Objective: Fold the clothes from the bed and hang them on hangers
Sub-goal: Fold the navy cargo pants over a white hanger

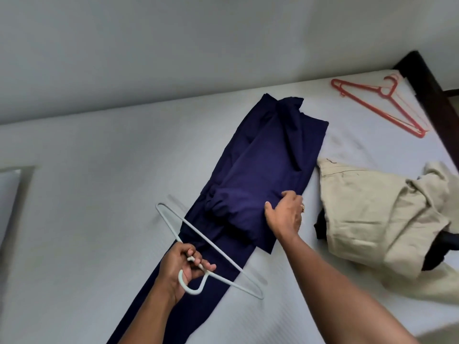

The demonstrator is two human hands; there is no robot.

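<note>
Navy blue trousers (pixel 260 155) lie lengthwise across the white bed (pixel 87 194), their upper part folded back over the legs. My right hand (pixel 285 214) grips the edge of that folded layer, thumb on top. My left hand (pixel 181 266) holds a white hanger (pixel 211 244) by its neck, just below the hook, above the trouser legs. Beige trousers (pixel 372 207) lie crumpled to the right.
Red hangers (pixel 377 105) lie at the bed's far right corner beside the dark wooden bed frame (pixel 427 95). A dark garment (pixel 320 227) pokes out under the beige trousers. A pillow (pixel 7 194) sits at the left edge. A grey wall runs behind the bed.
</note>
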